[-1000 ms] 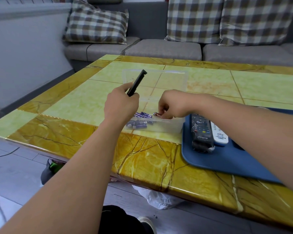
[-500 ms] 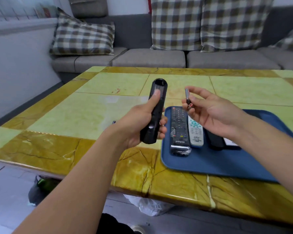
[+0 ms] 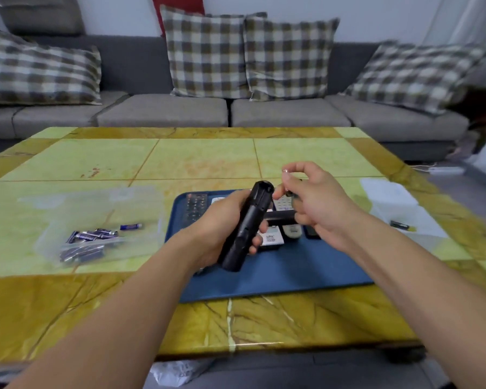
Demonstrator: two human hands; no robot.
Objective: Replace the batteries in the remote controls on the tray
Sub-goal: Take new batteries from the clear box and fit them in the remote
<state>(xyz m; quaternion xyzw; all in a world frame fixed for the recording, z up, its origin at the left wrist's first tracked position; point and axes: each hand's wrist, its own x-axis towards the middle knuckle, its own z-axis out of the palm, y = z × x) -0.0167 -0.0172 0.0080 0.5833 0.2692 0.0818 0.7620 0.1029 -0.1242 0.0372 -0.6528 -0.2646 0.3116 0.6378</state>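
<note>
Black remote (image 3: 246,228) is being gripped in the left hand (image 3: 222,226) above the blue tray (image 3: 278,273), long axis tilted up and away, open end toward the right hand (image 3: 312,200). A battery (image 3: 286,181) is being pinched in right fingers (image 3: 292,168), just beside that end. Open room is being left over the tabletop (image 3: 208,161); spare batteries (image 3: 90,240) are being kept well left

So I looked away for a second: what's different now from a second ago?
The right hand left the clear battery box and came over the blue tray, now pinching a battery beside the black remote. The left hand turned that remote up and over the tray. It grips it throughout; other remotes stay on the tray.
</note>
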